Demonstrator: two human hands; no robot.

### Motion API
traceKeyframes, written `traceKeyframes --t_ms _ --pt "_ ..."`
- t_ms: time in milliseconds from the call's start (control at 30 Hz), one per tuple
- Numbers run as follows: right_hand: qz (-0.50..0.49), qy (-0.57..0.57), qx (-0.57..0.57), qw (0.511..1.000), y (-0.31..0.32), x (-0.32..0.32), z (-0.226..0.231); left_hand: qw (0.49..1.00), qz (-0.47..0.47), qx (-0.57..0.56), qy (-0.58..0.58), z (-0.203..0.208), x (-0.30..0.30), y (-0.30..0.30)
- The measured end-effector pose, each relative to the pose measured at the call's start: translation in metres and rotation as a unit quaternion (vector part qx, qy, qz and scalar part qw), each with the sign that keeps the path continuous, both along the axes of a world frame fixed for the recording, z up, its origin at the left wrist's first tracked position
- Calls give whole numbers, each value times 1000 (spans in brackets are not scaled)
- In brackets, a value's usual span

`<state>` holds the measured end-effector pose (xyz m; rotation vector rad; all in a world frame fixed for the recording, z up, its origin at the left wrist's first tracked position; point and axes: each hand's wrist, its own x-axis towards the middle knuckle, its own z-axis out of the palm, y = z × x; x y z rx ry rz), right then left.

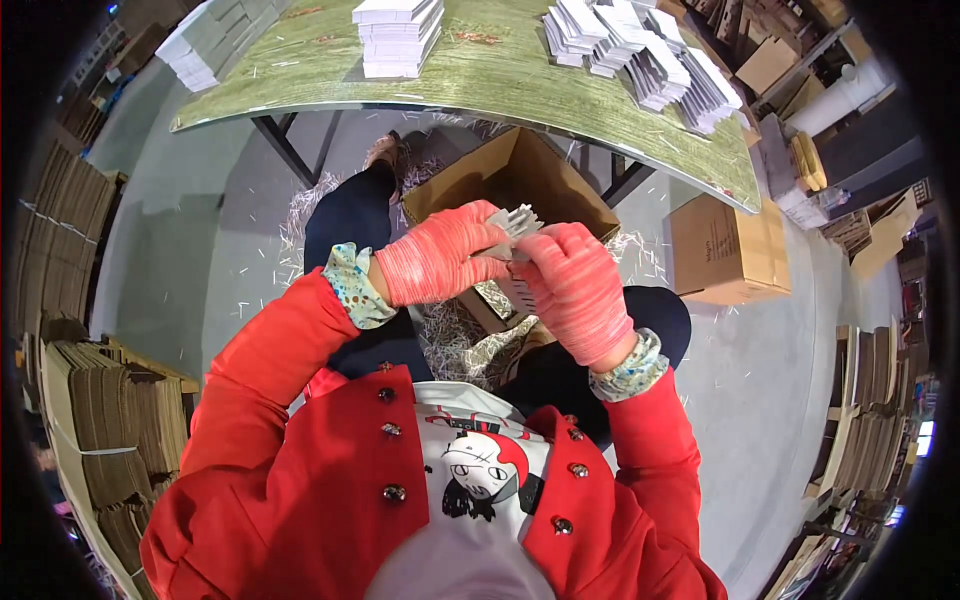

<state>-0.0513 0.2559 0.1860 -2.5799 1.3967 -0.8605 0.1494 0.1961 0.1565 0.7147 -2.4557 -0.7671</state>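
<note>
Both hands wear pinkish-red knit gloves and meet in front of me, over an open cardboard box on the floor. My left hand is closed on a small stack of die-cut paper pieces with notched upper edges. From the other side my right hand pinches the same stack, its fingertips touching those of the left. Part of the stack shows below the fingers; the rest is hidden by the gloves. Narrow paper scraps lie in and around the box between my legs.
A green table stands ahead, bearing a tall white paper stack, more stacks at left and notched stacks at right. A closed carton sits on the floor at right. Bundled flat cardboard lines the left side.
</note>
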Motion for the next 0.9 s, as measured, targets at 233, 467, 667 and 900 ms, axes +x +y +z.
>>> traceKeyframes --t_ms 233,467,667,900 --pt "21 -256 241 936 -5 -4 -48 997 -49 23 -52 -14 7 0" --pt "25 -306 367 878 -4 1 -48 986 -109 100 -75 -21 18 -3" --pt "-42 -403 181 896 -10 0 -37 984 -86 155 25 -6 23 -10" --pt "57 -360 409 837 -27 -10 -5 988 -97 102 64 16 17 -25"
